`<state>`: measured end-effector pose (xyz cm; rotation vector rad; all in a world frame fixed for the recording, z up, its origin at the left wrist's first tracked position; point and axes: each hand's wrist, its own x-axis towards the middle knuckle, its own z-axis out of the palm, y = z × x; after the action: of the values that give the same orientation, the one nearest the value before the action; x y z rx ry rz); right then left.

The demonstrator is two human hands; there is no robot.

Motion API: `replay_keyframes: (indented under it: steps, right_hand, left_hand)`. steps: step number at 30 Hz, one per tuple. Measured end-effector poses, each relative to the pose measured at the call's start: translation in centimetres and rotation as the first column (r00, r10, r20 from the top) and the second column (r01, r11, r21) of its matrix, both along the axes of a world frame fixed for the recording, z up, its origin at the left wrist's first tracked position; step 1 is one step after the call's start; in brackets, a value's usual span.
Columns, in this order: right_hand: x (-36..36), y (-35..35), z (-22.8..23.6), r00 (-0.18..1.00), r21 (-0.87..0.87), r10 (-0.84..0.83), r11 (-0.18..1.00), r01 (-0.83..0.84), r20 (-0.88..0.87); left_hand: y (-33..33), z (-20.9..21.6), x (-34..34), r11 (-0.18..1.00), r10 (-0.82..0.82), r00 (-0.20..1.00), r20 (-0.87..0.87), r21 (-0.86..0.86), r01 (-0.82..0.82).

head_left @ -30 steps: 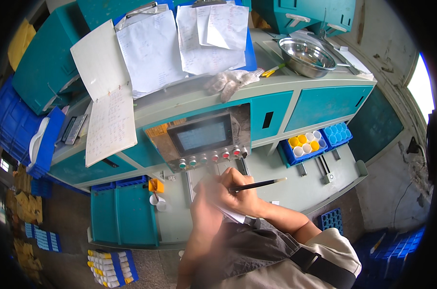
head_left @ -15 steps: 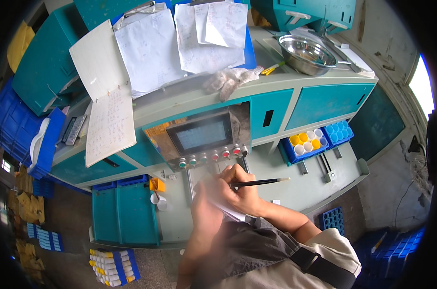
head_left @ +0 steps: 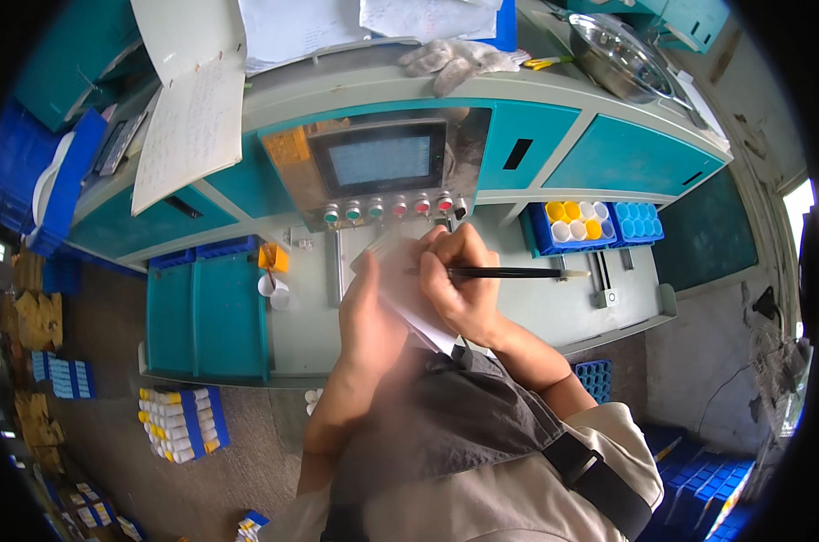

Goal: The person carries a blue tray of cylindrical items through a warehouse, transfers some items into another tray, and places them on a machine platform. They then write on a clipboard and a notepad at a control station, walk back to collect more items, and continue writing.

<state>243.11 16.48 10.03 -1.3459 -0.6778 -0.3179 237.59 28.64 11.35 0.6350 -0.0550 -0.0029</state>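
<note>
A small white paper pad (head_left: 400,285) is gripped in the left hand (head_left: 366,312), held over the pale grey worktop (head_left: 536,307) below the control panel. A slim black pen (head_left: 509,272) is pinched in the right hand (head_left: 459,280), tip on the pad. Unsupported, the pad could likely flex under pressure and the writing be smeared.

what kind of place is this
Most likely a factory or workshop floor: a teal machine with a control screen and a row of push buttons, plus blue trays of bobbins.

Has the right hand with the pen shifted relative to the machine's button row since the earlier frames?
Cannot tell: the right hand with the pen sits just below the button row, as before; any small shift is masked by head motion.
</note>
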Motion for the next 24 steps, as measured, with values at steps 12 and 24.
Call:
replay_keyframes:
  steps: [12,24]
  right_hand:
    - [-1.2,0.0,1.0,0.999,-0.145,0.023,0.989,-0.028,-0.036]
    - [-1.2,-0.2,0.9,0.998,-0.158,0.059,0.986,-0.059,-0.001]
  left_hand:
    - [0.8,0.0,-0.3,0.984,-0.009,0.999,0.038,0.177,0.003]
    - [0.9,0.2,-0.7,0.987,0.004,1.0,0.018,0.16,-0.007]
